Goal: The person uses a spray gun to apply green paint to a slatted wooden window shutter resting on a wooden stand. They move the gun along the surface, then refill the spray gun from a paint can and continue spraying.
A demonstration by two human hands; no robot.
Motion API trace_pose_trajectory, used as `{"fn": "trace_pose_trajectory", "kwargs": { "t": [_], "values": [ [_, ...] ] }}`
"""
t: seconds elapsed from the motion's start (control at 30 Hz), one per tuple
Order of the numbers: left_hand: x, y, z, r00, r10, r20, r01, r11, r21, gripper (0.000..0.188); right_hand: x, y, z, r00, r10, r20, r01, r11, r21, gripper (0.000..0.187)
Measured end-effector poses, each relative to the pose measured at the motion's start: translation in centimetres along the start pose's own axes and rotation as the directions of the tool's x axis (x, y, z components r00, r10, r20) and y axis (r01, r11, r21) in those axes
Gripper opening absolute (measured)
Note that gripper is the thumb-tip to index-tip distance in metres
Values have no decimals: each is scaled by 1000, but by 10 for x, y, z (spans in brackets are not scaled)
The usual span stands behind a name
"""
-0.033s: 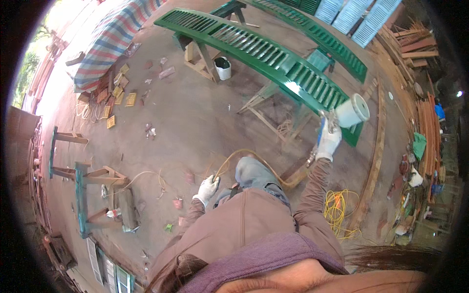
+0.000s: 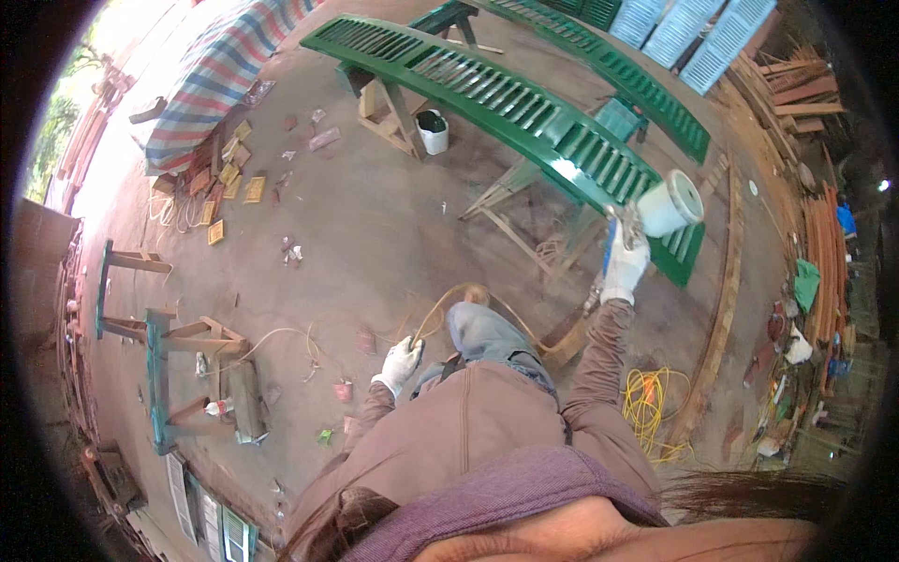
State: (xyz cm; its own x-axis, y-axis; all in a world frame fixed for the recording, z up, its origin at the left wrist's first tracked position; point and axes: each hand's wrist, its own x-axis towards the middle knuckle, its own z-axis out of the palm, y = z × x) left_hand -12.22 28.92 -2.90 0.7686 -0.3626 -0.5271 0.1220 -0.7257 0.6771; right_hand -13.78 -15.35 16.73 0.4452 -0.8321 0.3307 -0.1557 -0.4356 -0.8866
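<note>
1. Because the white cylindrical cup (image 2: 670, 204) tilts on the metal spray gun (image 2: 626, 223), a loose lid could let its contents drip onto the glossy green louvred shutter panel (image 2: 524, 105).
2. If the right hand dips, the cup could scrape the panel's near end, which it overlaps in view; whether the 2 touch cannot be told.
3. The thin tan hose (image 2: 507, 308) loops before the blue-trousered leg (image 2: 482, 330); a step forward could snag it and jerk the gun.
4. A knock might also shift the panel on its wooden trestle (image 2: 503, 188).
5. The white-gloved right hand (image 2: 626, 267) is wrapped around the gun's grip, its arm reaching forward and right, raised near the panel's near end. Whether a finger presses the trigger cannot be told.
6. The white-gloved left hand (image 2: 400, 364) hangs lower, left of the leg, elbow bent, fingers curled round the hose.
</note>
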Motion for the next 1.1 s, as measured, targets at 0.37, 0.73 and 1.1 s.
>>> {"fn": "trace_pose_trajectory", "kwargs": {
  "t": [0.37,0.73,1.1],
  "values": [
    [92,-23,-87,975,-198,-100,187,976,-109,33,71,-37,150,926,248,285,-356,826,437,32],
    [180,136,-124,906,285,314,-341,930,140,36,120,-17,33,883,361,302,-364,930,-46,37],
    [185,186,-117,890,300,342,-312,950,-21,39,238,16,27,998,-2,58,27,907,-421,33]
  ]
}}
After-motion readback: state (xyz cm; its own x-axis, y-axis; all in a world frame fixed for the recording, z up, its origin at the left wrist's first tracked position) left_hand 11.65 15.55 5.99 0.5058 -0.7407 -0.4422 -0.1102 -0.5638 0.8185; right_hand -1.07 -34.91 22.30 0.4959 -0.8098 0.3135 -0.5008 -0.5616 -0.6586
